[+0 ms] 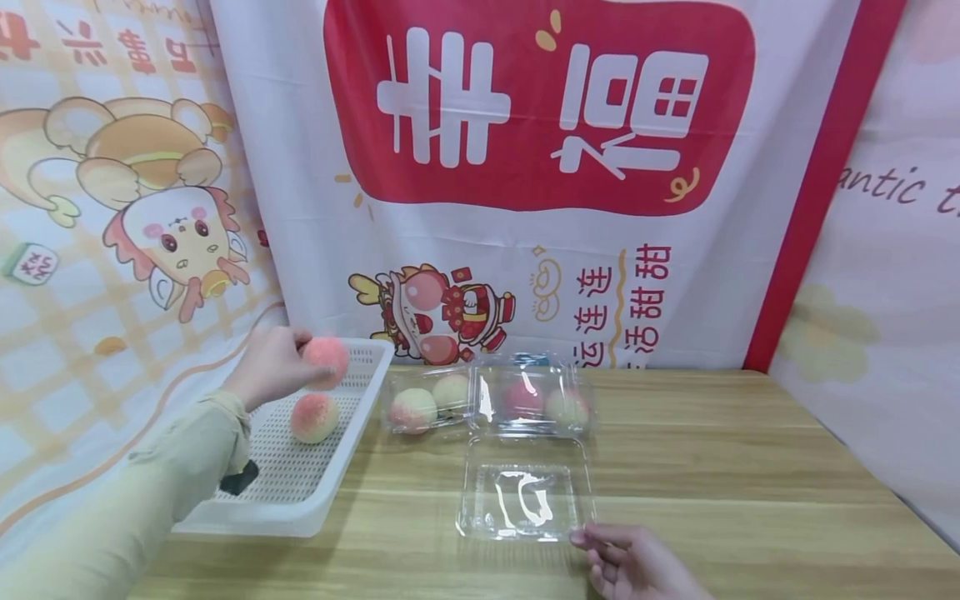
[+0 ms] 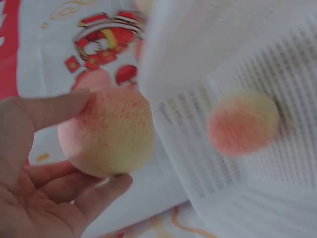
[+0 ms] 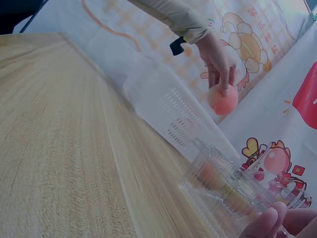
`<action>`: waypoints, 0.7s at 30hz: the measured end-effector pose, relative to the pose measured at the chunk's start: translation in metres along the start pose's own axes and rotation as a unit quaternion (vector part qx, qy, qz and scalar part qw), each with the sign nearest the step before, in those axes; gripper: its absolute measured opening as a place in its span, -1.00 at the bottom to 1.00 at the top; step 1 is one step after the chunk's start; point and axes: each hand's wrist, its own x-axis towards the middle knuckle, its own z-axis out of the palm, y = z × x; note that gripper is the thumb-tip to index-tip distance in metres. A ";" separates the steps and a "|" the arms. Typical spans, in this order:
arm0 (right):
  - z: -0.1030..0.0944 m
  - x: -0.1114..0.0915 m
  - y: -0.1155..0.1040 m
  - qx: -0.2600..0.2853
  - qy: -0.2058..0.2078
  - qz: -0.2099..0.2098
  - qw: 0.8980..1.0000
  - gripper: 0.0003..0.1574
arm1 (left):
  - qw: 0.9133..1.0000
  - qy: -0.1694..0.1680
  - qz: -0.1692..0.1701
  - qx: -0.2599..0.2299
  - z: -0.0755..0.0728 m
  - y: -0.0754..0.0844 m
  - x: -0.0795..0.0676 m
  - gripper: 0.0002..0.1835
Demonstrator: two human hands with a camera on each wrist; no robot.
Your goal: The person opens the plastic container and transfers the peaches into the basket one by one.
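My left hand grips a pink and yellow peach over the far part of a white slotted basket. In the left wrist view the thumb lies on one side of this peach and the fingertips on the other. A second peach lies in the basket. At the near right corner of an open, clear plastic box section, my right hand pinches the edge between thumb and finger. Right behind that section, a clear box part holds two peaches.
Left of that part, beside the basket, another clear box holds two peaches. All stand on a wood-grain table. A printed cloth hangs along the table's far edge, with more printed cloth at both sides.
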 end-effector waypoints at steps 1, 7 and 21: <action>0.000 0.000 0.000 0.002 0.002 0.001 1.000 -0.82 | 1.000 -0.019 0.005 0.004 0.000 -0.004 -0.001 -0.70; 0.001 0.000 0.001 0.007 0.010 -0.003 1.000 -0.82 | 0.987 -0.150 0.030 0.038 0.002 -0.020 -0.007 -0.61; -0.001 0.001 0.001 0.004 0.015 -0.009 1.000 -0.79 | 0.946 -0.316 -0.003 0.068 0.037 -0.036 -0.018 -0.56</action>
